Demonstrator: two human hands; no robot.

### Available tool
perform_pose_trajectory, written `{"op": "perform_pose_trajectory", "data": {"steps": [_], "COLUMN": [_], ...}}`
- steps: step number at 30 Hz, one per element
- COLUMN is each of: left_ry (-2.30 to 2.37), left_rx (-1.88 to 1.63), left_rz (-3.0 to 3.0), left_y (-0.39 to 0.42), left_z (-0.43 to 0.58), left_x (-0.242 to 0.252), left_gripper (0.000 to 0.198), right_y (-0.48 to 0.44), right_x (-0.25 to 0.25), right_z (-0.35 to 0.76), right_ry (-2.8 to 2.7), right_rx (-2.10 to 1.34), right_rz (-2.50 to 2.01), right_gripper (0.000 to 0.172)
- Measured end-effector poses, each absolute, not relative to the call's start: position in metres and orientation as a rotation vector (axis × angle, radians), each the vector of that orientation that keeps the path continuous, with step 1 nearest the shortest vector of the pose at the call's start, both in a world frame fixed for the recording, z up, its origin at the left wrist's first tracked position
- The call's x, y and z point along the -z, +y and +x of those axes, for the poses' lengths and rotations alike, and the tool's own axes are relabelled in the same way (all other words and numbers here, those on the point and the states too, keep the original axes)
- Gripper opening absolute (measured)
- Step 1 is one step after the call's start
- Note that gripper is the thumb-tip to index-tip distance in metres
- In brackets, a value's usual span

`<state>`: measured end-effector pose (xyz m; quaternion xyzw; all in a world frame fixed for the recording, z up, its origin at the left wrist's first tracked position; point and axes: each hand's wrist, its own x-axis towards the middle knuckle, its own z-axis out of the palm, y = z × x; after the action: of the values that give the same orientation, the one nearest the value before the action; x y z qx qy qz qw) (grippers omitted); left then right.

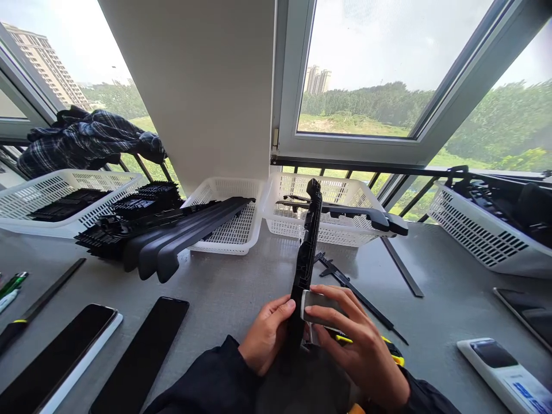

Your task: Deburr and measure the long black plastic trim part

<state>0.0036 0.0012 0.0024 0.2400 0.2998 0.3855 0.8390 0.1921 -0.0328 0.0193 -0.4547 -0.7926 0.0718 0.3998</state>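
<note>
My left hand (268, 336) is closed round the lower part of a long black plastic trim piece (307, 247), its ribbed inner side showing. The piece stands nearly upright, tilted away from me. My right hand (360, 339) is closed on a small grey block with a pale edge (324, 303), pressed to the right side of the trim piece. What the block is I cannot make out. Beyond the right hand lies a black caliper (360, 296) on the table. A yellow-and-black tool (392, 349) shows partly beneath that hand.
White baskets (226, 248) along the window hold black plastic parts; several long black trim pieces (194, 230) overhang one. A steel ruler (402, 267) lies right. Phones (142, 351), a flat file (54, 290) and pens (12, 284) lie left. A white device (504, 368) sits at right.
</note>
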Motion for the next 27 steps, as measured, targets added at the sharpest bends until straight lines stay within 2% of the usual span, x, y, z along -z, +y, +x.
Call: {"op": "perform_pose_trajectory", "data": {"steps": [9, 13, 14, 16, 19, 27], "left_ry": [0.657, 0.658, 0.659, 0.648, 0.596, 0.587], "left_rx": [-0.821, -0.794, -0.766, -0.688, -0.599, -0.494], "left_rz": [0.774, 0.812, 0.861, 1.022, 1.243, 1.405], "left_y": [0.002, 0.003, 0.003, 0.002, 0.001, 0.001], "left_z": [0.006, 0.003, 0.002, -0.001, -0.004, -0.005], "left_x": [0.014, 0.010, 0.007, -0.001, -0.010, -0.006], "left_gripper": [0.052, 0.057, 0.058, 0.061, 0.064, 0.068], "right_y": [-0.039, -0.042, -0.041, -0.038, -0.031, -0.022], "right_x": [-0.023, -0.024, -0.022, -0.018, -0.016, -0.023], "right_z": [0.185, 0.191, 0.195, 0.203, 0.213, 0.213], "right_ry": [-1.965, -1.736, -1.597, -1.311, -1.188, -1.198], "right_rx": [-0.251, -0.538, -0.678, -0.988, -1.300, -1.278], "right_rz": [-1.060, -1.146, -1.240, -1.422, -1.478, -1.476], "right_gripper": [0.031, 0.019, 0.020, 0.036, 0.048, 0.058]}}
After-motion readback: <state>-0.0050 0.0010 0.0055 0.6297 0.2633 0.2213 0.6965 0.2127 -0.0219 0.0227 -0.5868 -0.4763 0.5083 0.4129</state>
